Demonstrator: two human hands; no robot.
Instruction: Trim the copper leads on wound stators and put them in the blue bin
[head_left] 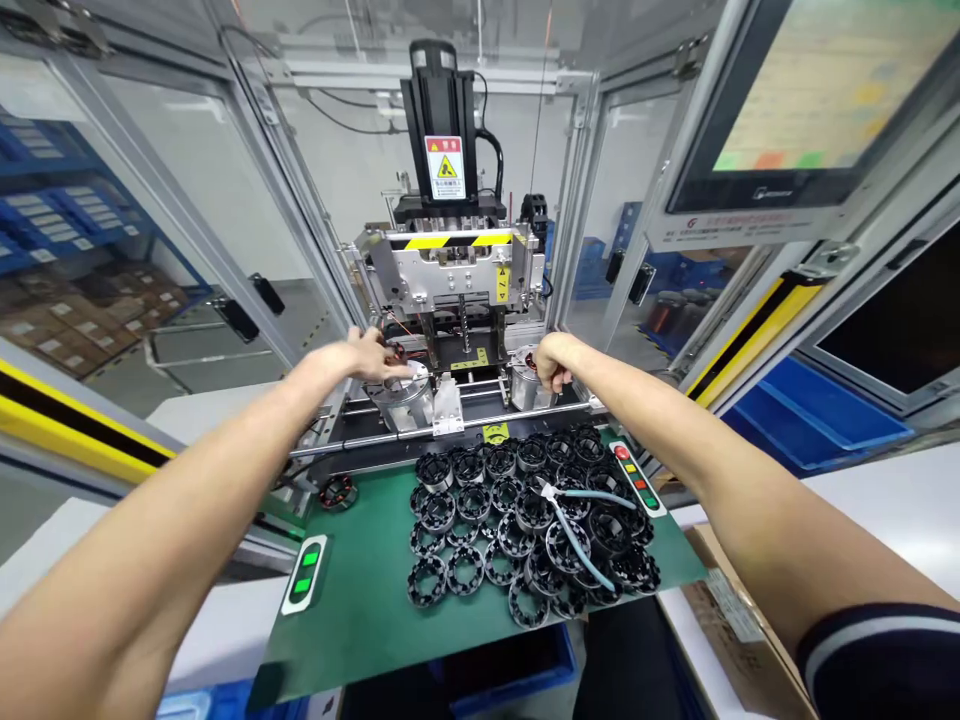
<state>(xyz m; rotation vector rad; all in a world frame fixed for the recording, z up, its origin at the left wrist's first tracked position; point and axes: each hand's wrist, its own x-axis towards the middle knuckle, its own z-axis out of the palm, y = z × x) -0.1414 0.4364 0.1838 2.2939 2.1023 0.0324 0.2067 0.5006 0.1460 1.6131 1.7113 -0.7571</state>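
Note:
My left hand reaches to the left metal cylinder on the machine, its fingers spread at the top rim. A dark ring part with reddish windings partly shows beside those fingers. Over the right metal cylinder, my right hand is bent down with fingers curled together. Whatever it pinches is hidden. Reddish wire shows at that cylinder's top, left of the hand. Between the cylinders stands a small metal bracket.
Many black stator rings cover the green mat, with blue-handled cutters on top. One wound stator lies at left. Button panels flank the mat. A metal bar runs before the cylinders; the press head hangs above.

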